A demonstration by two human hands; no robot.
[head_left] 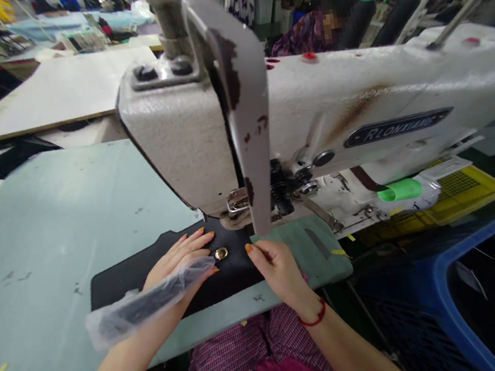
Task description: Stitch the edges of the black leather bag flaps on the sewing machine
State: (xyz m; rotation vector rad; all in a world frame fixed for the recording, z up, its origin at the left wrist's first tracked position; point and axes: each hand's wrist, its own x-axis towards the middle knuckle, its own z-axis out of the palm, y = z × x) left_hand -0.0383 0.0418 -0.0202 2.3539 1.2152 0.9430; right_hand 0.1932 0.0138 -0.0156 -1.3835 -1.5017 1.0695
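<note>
A black leather-like panel lies on the pale green table under the head of a sewing machine. My left hand rests flat on the panel, fingers stretched out beside a gold-coloured metal clasp. A strip of clear plastic film runs from near the clasp across that hand and wrist. At the panel's right edge, my right hand is closed, thumb on top and fingers curled, pinching the edge. The machine's grey lever and head hide the needle area.
On the right stands a blue crate holding black pieces, one with a gold-coloured clasp. Behind it is a yellow crate. A white board lies at the back left. Beyond the machine, a person sits near black thread cones.
</note>
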